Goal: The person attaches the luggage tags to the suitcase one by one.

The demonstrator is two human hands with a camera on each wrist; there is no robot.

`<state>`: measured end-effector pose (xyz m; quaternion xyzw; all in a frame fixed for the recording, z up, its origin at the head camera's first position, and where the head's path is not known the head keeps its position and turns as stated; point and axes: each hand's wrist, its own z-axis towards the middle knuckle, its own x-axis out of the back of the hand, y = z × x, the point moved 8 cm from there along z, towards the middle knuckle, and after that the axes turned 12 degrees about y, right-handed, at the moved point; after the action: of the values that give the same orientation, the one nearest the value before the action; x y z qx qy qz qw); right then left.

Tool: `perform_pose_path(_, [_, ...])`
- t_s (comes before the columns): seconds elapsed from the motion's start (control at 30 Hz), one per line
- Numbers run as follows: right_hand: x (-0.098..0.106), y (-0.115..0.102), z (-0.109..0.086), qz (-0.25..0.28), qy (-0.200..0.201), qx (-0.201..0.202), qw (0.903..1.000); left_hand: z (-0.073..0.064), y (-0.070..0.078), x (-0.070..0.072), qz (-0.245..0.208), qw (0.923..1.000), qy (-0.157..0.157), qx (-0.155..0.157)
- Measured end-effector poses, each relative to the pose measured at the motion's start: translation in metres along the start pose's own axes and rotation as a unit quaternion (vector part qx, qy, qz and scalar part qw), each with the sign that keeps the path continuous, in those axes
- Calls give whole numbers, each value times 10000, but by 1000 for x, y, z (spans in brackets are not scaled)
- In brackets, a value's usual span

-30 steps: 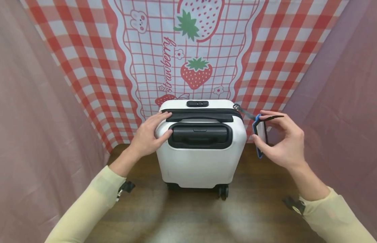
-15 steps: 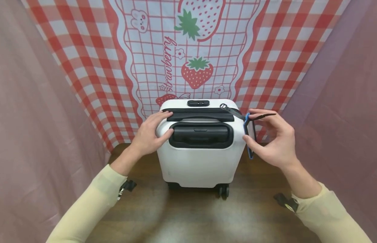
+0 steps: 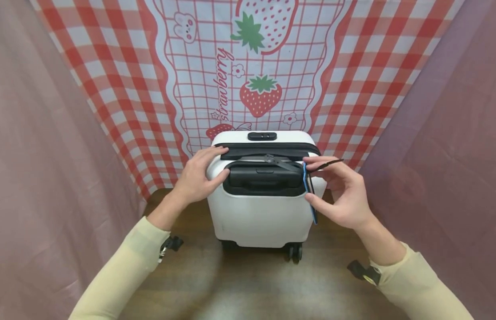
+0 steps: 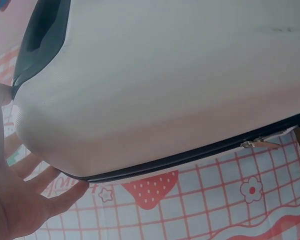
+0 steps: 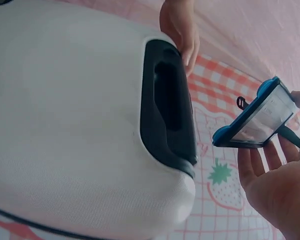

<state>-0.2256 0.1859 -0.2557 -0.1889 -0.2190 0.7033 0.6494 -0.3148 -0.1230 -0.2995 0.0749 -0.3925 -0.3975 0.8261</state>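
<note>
A white suitcase (image 3: pixel 260 222) stands upright, its black carry handle (image 3: pixel 272 153) and recessed pull handle (image 3: pixel 264 176) facing up. My left hand (image 3: pixel 198 175) rests on its top left corner; the left wrist view has the spread fingers (image 4: pixel 65 197) along that corner. Between thumb and fingers, my right hand (image 3: pixel 348 195) pinches a blue-edged luggage tag (image 3: pixel 310 193) above the suitcase's right side. From the tag a dark buckled strap (image 3: pixel 286 164) reaches left over the handles. In the right wrist view, the tag's clear window (image 5: pixel 267 117) shows, apart from the suitcase.
Beneath the suitcase lies a brown wooden surface (image 3: pixel 248 284); a caster wheel (image 3: pixel 294 252) shows at its lower right. A strawberry-print checked cloth (image 3: pixel 200 80) hangs behind. Pinkish curtains (image 3: pixel 52 178) close off both sides. A black combination lock (image 3: pixel 262 136) sits on the far edge.
My right hand has carried the luggage tag left, from beside the suitcase to over its right end, and the strap now lies across the handles in view. The left hand has kept its place.
</note>
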Motion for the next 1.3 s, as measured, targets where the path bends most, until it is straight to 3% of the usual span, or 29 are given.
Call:
perform_pose_path(0.23, [-14,3,-5,367,-213,-180,9989,3,1,1,-49,10000,4,59])
perform_pose_path(0.47, [-20,5,-6,561,-258,-330,9975,12,4,6,183,9990,-405,107])
perform_pose_path(0.6, [-24,5,-7,705,-329,-311,9965,24,6,10,381,9969,-693,52])
perform_pose_path(0.7, [-28,6,-7,869,-395,-309,9950,37,9,15,374,9965,-742,9])
perform_pose_path(0.87, [-37,9,-10,1349,-574,-435,9882,62,31,22,-310,9951,-877,-345])
perform_pose_path(0.97, [-44,12,-13,1551,-694,-565,9838,72,54,18,-721,9878,-1166,-743])
perform_pose_path(1.1, [-50,15,-15,1579,-804,-706,9816,81,83,3,-1005,9734,-1708,-1149])
perform_pose_path(1.3, [-60,19,-16,1597,-999,-892,9780,85,114,-19,-1485,9463,-2509,-1395])
